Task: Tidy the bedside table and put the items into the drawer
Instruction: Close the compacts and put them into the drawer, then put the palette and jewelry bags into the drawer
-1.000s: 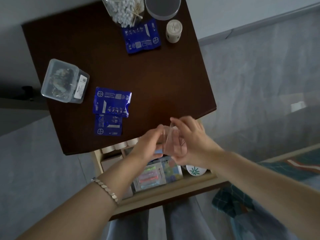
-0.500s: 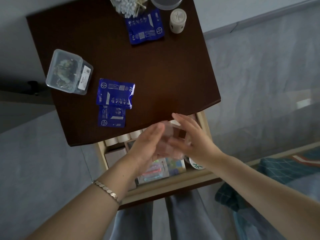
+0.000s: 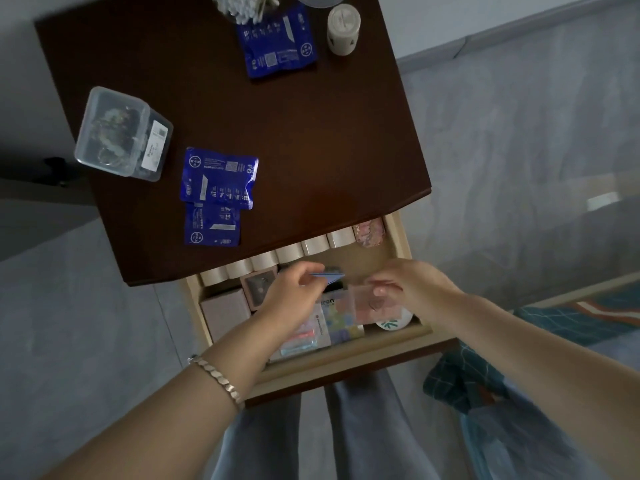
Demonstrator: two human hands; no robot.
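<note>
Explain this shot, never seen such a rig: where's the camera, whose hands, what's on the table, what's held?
There is no robot here. A person wears one wide-angle camera on the head, and it looks down at their own two bare hands. This is the only view.

Below them is a dark bedside table with its drawer pulled open. On the tabletop lie:
- a clear plastic box
- a large blue packet overlapping a smaller blue packet
- a third blue packet
- a small cream jar
- a tub of cotton swabs

Over the drawer, the left hand pinches a thin blue item. The right hand holds a small clear case. I cannot tell what the blue item is.
</note>
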